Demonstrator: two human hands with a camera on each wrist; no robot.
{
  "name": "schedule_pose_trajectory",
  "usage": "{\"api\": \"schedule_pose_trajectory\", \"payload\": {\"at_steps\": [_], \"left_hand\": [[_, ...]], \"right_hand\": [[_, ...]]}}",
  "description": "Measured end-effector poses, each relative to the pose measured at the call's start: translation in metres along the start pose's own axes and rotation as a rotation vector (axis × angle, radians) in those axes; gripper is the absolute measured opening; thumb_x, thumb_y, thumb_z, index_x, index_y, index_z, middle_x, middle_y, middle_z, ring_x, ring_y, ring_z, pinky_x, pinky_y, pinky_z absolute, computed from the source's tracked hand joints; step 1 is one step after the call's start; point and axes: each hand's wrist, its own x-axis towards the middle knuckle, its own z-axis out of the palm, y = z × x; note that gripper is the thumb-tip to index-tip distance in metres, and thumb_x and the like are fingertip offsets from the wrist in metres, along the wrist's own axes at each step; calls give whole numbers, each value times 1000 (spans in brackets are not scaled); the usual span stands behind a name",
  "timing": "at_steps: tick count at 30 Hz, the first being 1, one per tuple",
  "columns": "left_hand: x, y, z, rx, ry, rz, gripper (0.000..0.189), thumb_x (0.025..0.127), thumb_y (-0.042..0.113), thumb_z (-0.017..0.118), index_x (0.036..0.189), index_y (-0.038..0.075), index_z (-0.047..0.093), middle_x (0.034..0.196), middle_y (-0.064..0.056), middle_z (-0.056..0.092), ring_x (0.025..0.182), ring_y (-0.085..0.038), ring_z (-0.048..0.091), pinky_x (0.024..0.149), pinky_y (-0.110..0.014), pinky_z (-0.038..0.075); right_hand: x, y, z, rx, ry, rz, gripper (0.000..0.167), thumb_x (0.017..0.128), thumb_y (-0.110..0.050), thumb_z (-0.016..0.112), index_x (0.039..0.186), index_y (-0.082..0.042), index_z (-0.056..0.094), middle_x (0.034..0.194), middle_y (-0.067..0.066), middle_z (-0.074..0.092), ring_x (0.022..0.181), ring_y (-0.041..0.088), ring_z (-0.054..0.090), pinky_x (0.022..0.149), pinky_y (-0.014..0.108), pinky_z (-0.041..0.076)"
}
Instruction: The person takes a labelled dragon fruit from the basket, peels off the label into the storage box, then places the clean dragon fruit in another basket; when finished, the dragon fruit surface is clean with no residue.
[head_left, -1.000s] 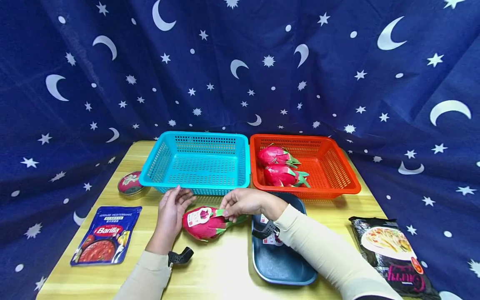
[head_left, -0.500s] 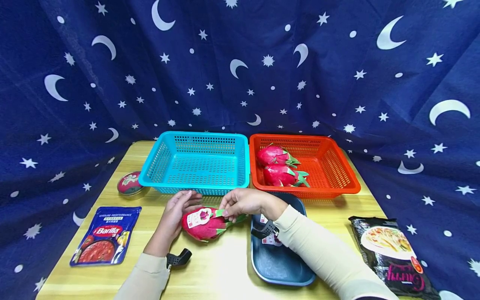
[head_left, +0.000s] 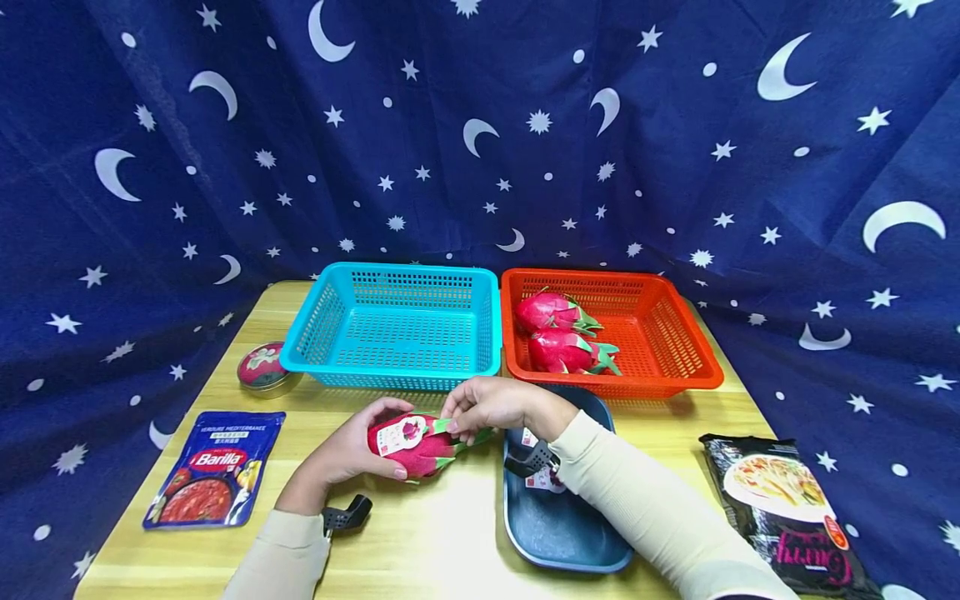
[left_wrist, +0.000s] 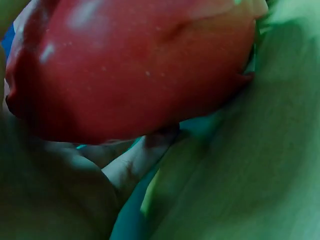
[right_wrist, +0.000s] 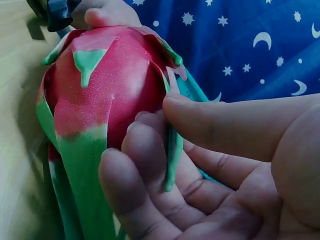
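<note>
A pink dragon fruit (head_left: 426, 458) with green-tipped scales and a white label (head_left: 401, 435) lies near the middle of the table. My left hand (head_left: 351, 447) grips its rounded end, thumb at the near side and fingers on the far side. In the left wrist view, the fruit's red skin (left_wrist: 140, 70) fills the upper part. By the leafy end, my right hand (head_left: 501, 405) pinches a green-tipped scale between thumb and fingers, plainly seen in the right wrist view, where the scale (right_wrist: 173, 160) hangs below the thumb. Two other dragon fruits (head_left: 561, 350) lie in the red basket (head_left: 686, 333).
Beside the red basket stands a blue basket (head_left: 412, 329). A dark tray (head_left: 567, 529) with white labels (head_left: 542, 478) sits under my right forearm. A round tin (head_left: 264, 367) and a Barilla pouch (head_left: 215, 471) lie left; a black curry packet (head_left: 783, 508) lies right.
My left hand has come from beside the fruit's far left to close around its rounded end. The right hand keeps its pinch at the same spot.
</note>
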Motion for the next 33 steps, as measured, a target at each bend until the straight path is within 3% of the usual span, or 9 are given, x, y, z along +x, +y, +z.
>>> {"api": "schedule_pose_trajectory", "payload": {"at_steps": [5, 11, 14, 16, 19, 23, 27, 33], "left_hand": [[-1, 2, 3, 45, 36, -11, 90, 69, 7, 99, 144, -1, 50, 133, -19, 60, 118, -40, 56, 92, -36, 57], [-2, 3, 4, 28, 30, 15, 88, 68, 6, 99, 143, 2, 52, 131, -20, 61, 115, -39, 59, 91, -35, 57], [-1, 2, 4, 30, 28, 28, 85, 69, 5, 98, 141, 5, 54, 129, -20, 62, 112, -39, 62, 90, -35, 58], [-1, 1, 5, 30, 27, 29, 84, 69, 5, 98, 141, 8, 54, 129, -20, 63, 111, -38, 64, 89, -36, 59], [0, 1, 7, 35, 27, 32, 83, 70, 5, 98, 140, 8, 54, 127, -20, 64, 109, -38, 65, 88, -37, 59], [0, 0, 8, 21, 36, 19, 84, 70, 6, 98, 141, 3, 53, 126, -21, 64, 110, -39, 65, 89, -41, 60], [0, 0, 8, 58, 57, 5, 88, 69, 10, 99, 142, 1, 53, 128, -19, 63, 114, -39, 62, 91, -42, 59], [0, 1, 5, 91, 61, 7, 88, 69, 12, 99, 143, 2, 53, 132, -18, 61, 117, -40, 60, 92, -42, 59]], "right_hand": [[-4, -9, 2, -211, 55, -48, 10, 100, -5, 72, 106, 2, 73, 86, 9, 72, 75, 23, 68, 74, 40, 62], [-3, -29, 23, -640, 211, -207, 12, 99, -24, 77, 102, -13, 79, 86, -11, 70, 80, 8, 64, 74, 27, 54], [3, -33, 36, -731, 281, -267, 10, 96, -25, 81, 95, -15, 79, 81, -14, 68, 78, 3, 60, 71, 24, 51], [5, -34, 42, -718, 318, -292, 9, 94, -22, 83, 89, -16, 78, 76, -15, 65, 75, 3, 58, 67, 24, 49], [1, -37, 45, -614, 343, -350, 11, 91, -14, 85, 84, -14, 76, 75, -14, 65, 74, 3, 58, 66, 23, 50], [-23, -46, 40, -383, 279, -398, 6, 93, -9, 82, 91, -8, 77, 79, 0, 72, 73, 11, 65, 67, 30, 57], [-66, -51, 25, -281, 264, -317, 7, 96, -11, 80, 95, -5, 75, 80, 10, 73, 70, 24, 69, 66, 39, 61], [-133, -25, 7, -314, 419, -193, 5, 97, -6, 76, 95, -5, 72, 76, 5, 72, 66, 25, 70, 58, 35, 59]]}}
